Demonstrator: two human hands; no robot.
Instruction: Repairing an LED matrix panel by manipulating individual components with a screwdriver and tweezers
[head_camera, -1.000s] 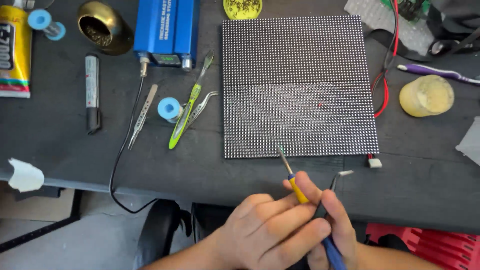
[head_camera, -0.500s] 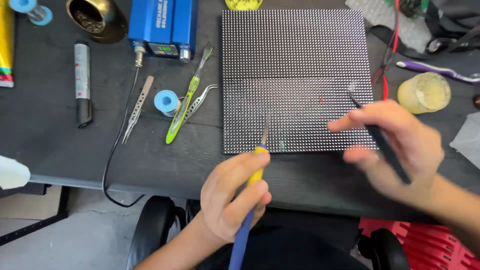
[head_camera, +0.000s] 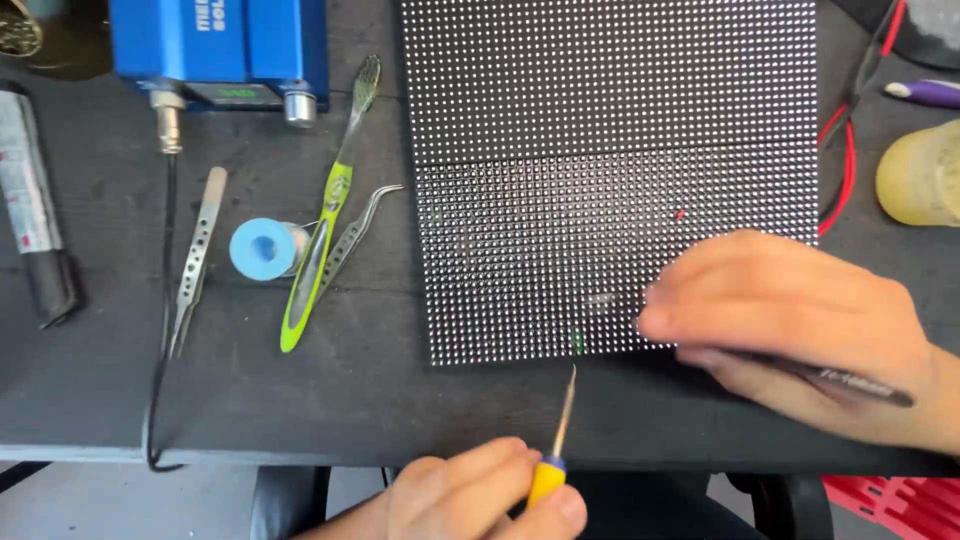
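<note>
A black LED matrix panel (head_camera: 610, 150) lies flat on the dark table. My left hand (head_camera: 470, 498) grips a soldering iron with a yellow collar (head_camera: 548, 480); its tip points up toward the panel's near edge, close to a small green mark (head_camera: 578, 340). My right hand (head_camera: 790, 330) rests on the panel's lower right corner, palm down, holding a thin black tool (head_camera: 840, 378) that sticks out to the right. Its working end is hidden under the fingers.
Left of the panel lie a green toothbrush (head_camera: 325, 220), curved tweezers (head_camera: 355, 235), a blue solder spool (head_camera: 262, 248) and straight tweezers (head_camera: 195, 255). A blue soldering station (head_camera: 215, 45) stands behind. A yellowish jar (head_camera: 920, 175) and red wires (head_camera: 850, 150) are at the right.
The view has closed in on the panel. My right hand has come down onto the panel's lower right corner. My left hand has drawn back toward me, the iron's tip now just off the panel edge.
</note>
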